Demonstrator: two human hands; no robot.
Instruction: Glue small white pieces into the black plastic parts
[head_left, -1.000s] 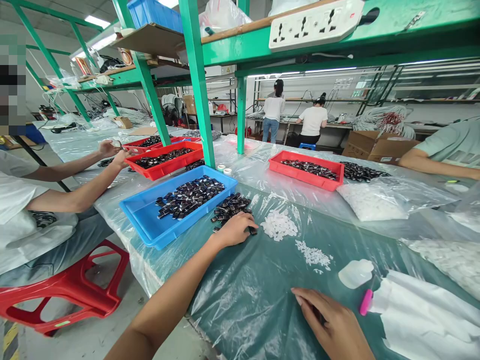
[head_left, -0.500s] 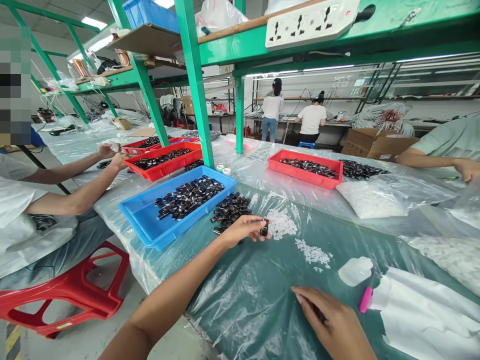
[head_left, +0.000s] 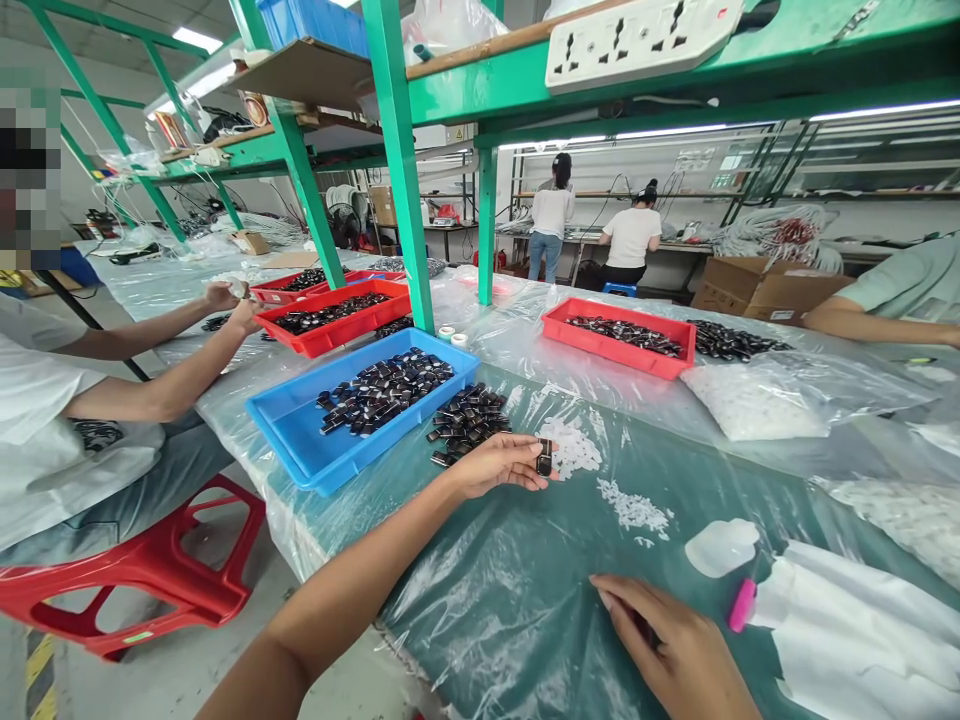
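Observation:
My left hand (head_left: pixel 499 465) pinches a small black part (head_left: pixel 544 458) at its fingertips, held just above the plastic-covered table, beside a loose pile of black parts (head_left: pixel 466 421) and a heap of small white pieces (head_left: pixel 574 447). A second scatter of white pieces (head_left: pixel 631 510) lies to the right. My right hand (head_left: pixel 667 650) rests near the table's front edge, fingers curled down on the plastic; anything under it is hidden. A blue tray (head_left: pixel 300 445) with several black parts stands to the left.
A person on a red stool (head_left: pixel 150 590) works at red trays (head_left: pixel 330 335) on the left. Another red tray (head_left: pixel 622 345), bags of white pieces (head_left: pixel 750 400), a white cap (head_left: pixel 720 548) and a pink-tipped tool (head_left: pixel 742 605) lie right. Green shelf posts (head_left: pixel 401 180) rise behind.
My left hand picked one black part out of the loose pile and carried it right, toward the white pieces. My right hand stayed in place.

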